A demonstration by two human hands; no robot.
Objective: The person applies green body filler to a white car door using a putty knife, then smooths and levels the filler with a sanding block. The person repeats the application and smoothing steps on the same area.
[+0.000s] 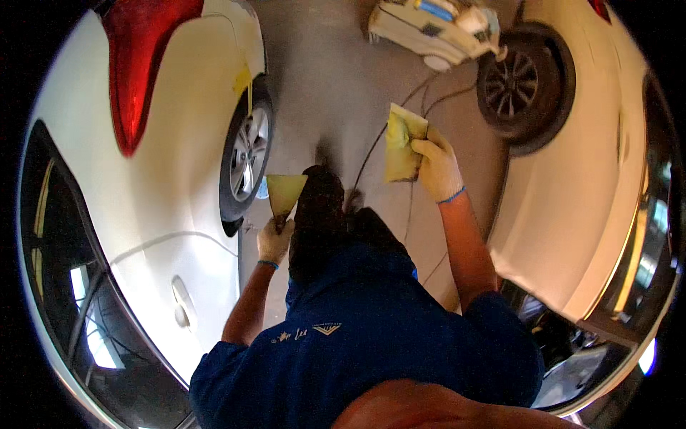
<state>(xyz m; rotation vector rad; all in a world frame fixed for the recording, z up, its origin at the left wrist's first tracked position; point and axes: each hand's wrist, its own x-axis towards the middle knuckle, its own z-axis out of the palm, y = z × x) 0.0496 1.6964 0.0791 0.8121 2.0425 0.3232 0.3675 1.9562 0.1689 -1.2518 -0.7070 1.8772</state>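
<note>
My left hand (274, 243), in a pale knit glove, is closed round the dark handle of a putty knife (287, 191). The knife's wide blade points away from me and looks yellowish. My right hand (438, 168), gloved the same way, grips the right edge of a flat, roughly rectangular plate (401, 166). Yellow paste (399, 132) is smeared on that plate, thickest near its upper part. Knife and plate are held apart, in front of my legs. To the left, a yellow patch (242, 80) marks the white car (161, 193) above its rear wheel (250, 154).
A second light-coloured car (564, 207) stands close on my right, its dark-rimmed wheel (513, 84) ahead. At the far end sits a wheeled cart (407, 32) with items on top. Dark hoses (379, 139) run across the grey floor (314, 79) between the cars.
</note>
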